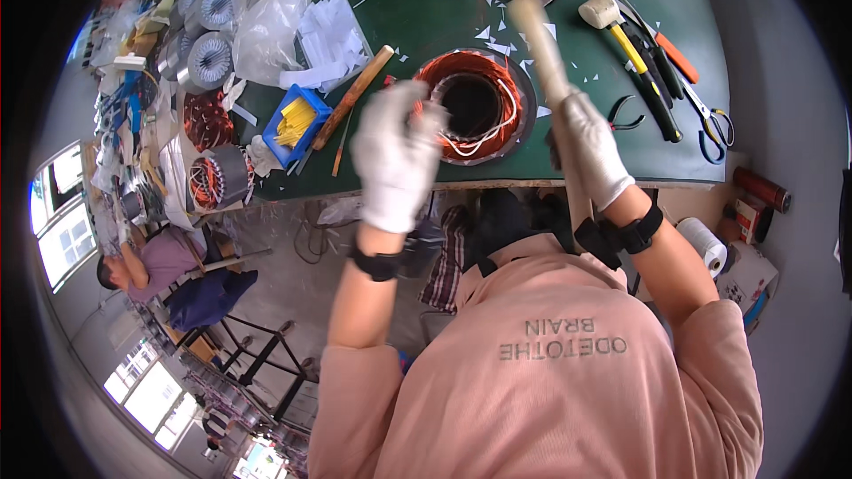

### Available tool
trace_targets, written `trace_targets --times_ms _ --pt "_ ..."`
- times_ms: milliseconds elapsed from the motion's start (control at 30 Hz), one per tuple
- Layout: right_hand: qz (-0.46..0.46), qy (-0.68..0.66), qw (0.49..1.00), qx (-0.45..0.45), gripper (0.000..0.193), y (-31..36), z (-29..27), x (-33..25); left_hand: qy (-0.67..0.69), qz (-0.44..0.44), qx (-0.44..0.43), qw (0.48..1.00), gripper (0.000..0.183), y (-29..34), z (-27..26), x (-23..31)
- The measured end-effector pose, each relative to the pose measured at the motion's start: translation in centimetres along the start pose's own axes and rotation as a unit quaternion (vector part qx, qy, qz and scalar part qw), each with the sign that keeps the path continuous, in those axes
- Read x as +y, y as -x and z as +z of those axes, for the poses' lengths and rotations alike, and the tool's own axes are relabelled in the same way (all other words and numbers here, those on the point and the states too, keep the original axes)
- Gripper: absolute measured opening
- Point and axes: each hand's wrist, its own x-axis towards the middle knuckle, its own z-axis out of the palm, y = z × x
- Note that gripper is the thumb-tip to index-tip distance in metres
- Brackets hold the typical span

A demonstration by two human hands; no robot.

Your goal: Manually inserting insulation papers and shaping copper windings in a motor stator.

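A motor stator (pixel 512 111) with orange-red copper windings and a white cord round its bore lies on the green table, its round opening facing up. My left hand (pixel 397 155), in a white glove, is at the stator's left rim with curled fingers. A bit of red shows by those fingers, but what they hold is hidden. In my gloved right hand (pixel 595 149), to the right of the stator, I grip a pale wooden stick (pixel 540 43). Its upper end is smeared by motion and reaches past the stator's far side; its lower end extends toward my body.
Left of the stator are a wooden rod (pixel 355 96) and a blue box (pixel 288 146) of yellow strips. More stators (pixel 217 179) crowd the left. At right lie a mallet (pixel 628 44), pliers (pixel 628 115) and scissors (pixel 710 129). A co-worker (pixel 160 262) sits at far left.
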Motion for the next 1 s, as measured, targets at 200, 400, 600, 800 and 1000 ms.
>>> trace_targets --times_ms 200,400,600,800,1000 --pt "-0.140 0.079 0.987 0.013 0.041 -1.0 1.6 5.8 -0.103 -0.031 0.017 0.994 0.039 1.8 7.0 3.5" --pt "-0.064 0.117 0.985 -0.111 0.031 -2.1 -3.2 2.8 0.143 -0.066 0.066 0.985 0.011 2.5 5.9 2.5" --pt "-0.108 0.074 0.990 0.054 0.044 -4.7 -7.1 -0.3 0.451 -0.253 0.258 0.816 0.026 7.1 -5.1 -3.2" --pt "-0.159 0.075 0.979 0.105 0.048 -10.1 -5.3 -1.9 0.252 -0.351 0.179 0.884 0.061 10.1 5.2 -0.2" --pt "-0.341 0.500 0.793 -0.061 0.050 -10.6 -3.1 -6.5 0.293 -0.369 0.130 0.872 0.075 5.7 7.5 1.6"
